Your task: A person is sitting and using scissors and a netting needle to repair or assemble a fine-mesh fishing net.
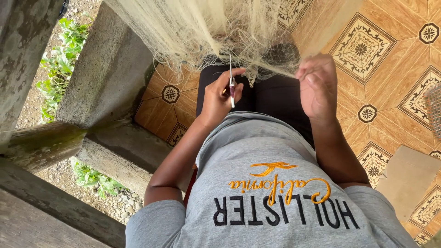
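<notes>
A pale, cream-coloured fishing net (197,27) hangs down from the top of the view, a fine, almost hair-like mesh that is dense and opaque where it bunches at the upper left and thins to wispy, see-through strands over the person's dark-trousered lap. Its lower edge is drawn out sideways into a taut fringe that runs from the middle of the frame toward the right hand (318,85). That hand is curled closed, fingertips pinched together on the net's edge strands, holding them stretched just above the knees. The left hand (219,98) is closed around a slim netting needle (232,82) (a thin, pale tool with a reddish patch near the grip), thumb and forefinger pressed on its shaft, the tip pointing up into the mesh just beside the stretched edge. The two hands are near each other, with the strands spanning between them. The person wears a grey T-shirt with printed lettering and sits over a floor of orange patterned tiles (367,50). To the left stand rough concrete posts (105,73) with green weeds and gravel beyond, and a flat piece of brown cardboard (406,179) lies on the tiles at the lower right.
</notes>
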